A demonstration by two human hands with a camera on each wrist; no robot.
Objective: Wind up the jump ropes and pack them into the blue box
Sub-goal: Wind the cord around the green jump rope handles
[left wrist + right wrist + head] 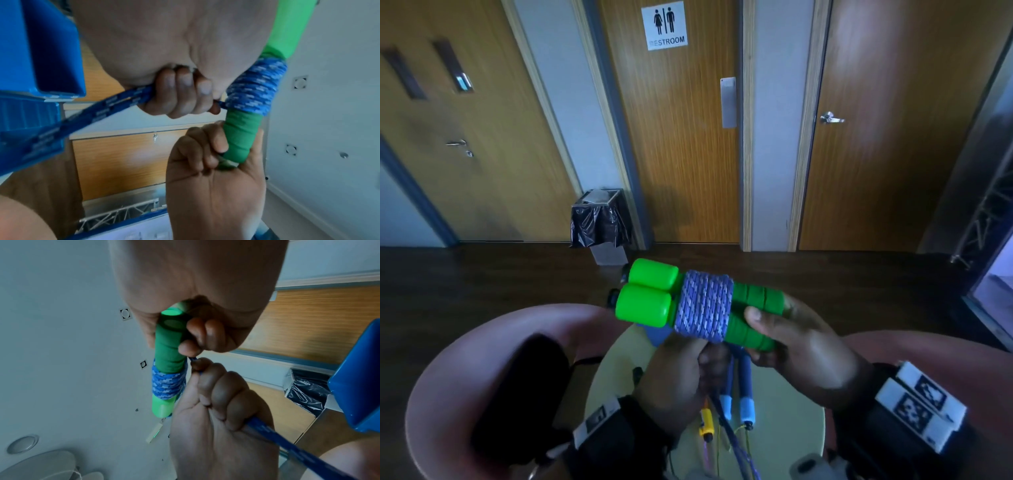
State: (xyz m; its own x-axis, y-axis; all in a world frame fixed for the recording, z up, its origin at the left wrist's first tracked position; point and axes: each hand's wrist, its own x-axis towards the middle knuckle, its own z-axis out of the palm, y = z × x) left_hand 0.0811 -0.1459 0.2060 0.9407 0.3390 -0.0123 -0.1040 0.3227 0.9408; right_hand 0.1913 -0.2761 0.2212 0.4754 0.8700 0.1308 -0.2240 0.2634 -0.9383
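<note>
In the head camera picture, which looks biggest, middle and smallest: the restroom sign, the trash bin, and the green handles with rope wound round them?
1. Green handles, though they are nearest the camera.
2. Trash bin.
3. Restroom sign.

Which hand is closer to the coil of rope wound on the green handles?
Left. The left hand sits right under the coil, gripping the loose rope beside it. The right hand grips the green handles further along.
</note>
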